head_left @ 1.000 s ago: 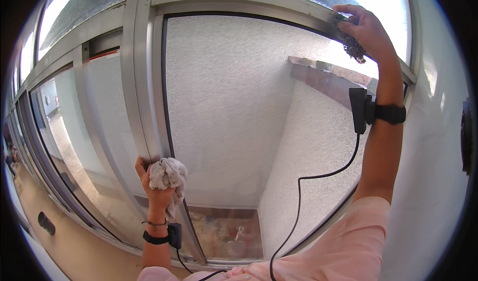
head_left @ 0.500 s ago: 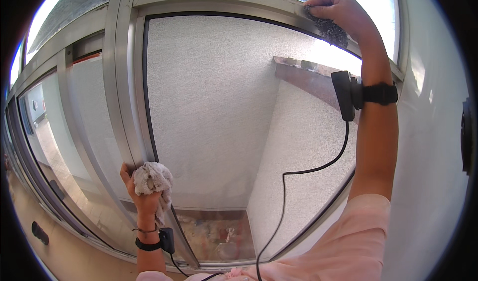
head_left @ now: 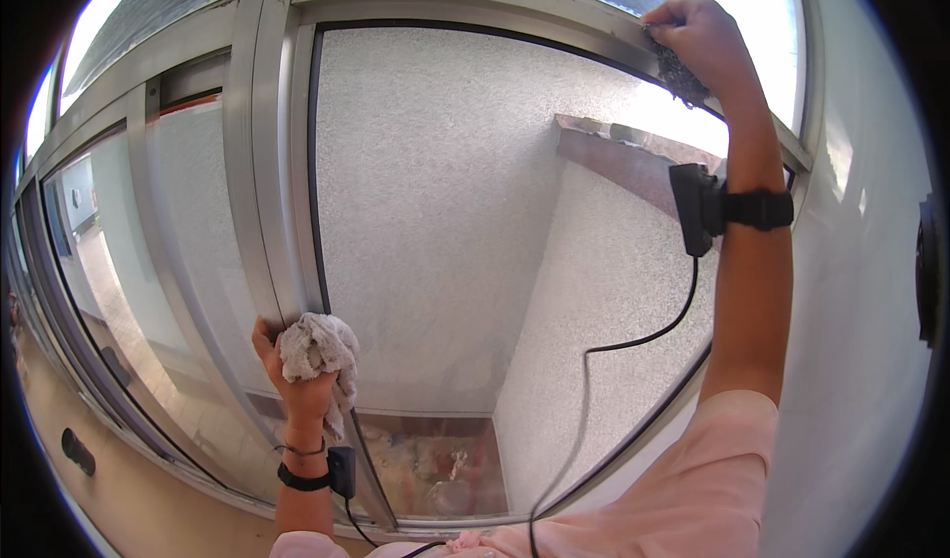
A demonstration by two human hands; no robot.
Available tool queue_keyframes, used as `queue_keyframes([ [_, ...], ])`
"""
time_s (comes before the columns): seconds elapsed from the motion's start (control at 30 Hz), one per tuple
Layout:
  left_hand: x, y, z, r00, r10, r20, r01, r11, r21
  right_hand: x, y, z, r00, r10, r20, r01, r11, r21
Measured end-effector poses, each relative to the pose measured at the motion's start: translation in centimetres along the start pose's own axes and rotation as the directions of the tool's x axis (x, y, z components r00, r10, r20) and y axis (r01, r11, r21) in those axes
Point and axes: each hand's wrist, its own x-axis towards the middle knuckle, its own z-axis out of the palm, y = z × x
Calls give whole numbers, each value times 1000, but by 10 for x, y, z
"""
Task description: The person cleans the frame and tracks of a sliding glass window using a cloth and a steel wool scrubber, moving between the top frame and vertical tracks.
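High at the upper right, my right hand (head_left: 700, 44) presses a dark grey fuzzy cleaning cloth (head_left: 677, 71) against the metal top rail (head_left: 475, 14) of the window frame. Its fingers are closed over the cloth, and the palm side is hidden. Lower left, my left hand (head_left: 302, 385) holds a crumpled pale grey rag (head_left: 319, 348). That hand rests at the upright metal post (head_left: 267, 162), its thumb side touching the post. Between my arms lies the large glass pane (head_left: 426, 212), edged with a black seal.
A black device (head_left: 696, 207) is strapped to my right wrist, and its cable (head_left: 633, 344) hangs down across the pane. Another device (head_left: 341, 472) sits on my left wrist. Sliding window panels (head_left: 188, 212) stand at left, a white wall (head_left: 861, 360) at right.
My right hand and the dark cloth have shifted slightly right along the rail relative to the frame. The view has turned a little; my left hand keeps the rag at the post.
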Motion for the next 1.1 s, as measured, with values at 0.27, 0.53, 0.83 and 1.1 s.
queue_keyframes([
  [0.27,0,4,-4,995,-94,-28,93,995,-38,5,-151,36,970,-108,-219,186,906,380],
  [0.53,1,-2,-10,999,-53,3,53,995,-84,-64,17,26,777,-139,-614,25,981,-192],
  [0.83,-1,-7,-9,999,-25,28,25,1000,-17,-19,-132,72,804,112,-584,119,932,343],
  [1.1,-2,-5,-13,989,-144,27,145,987,-64,-60,27,28,816,240,-525,-281,960,2],
])
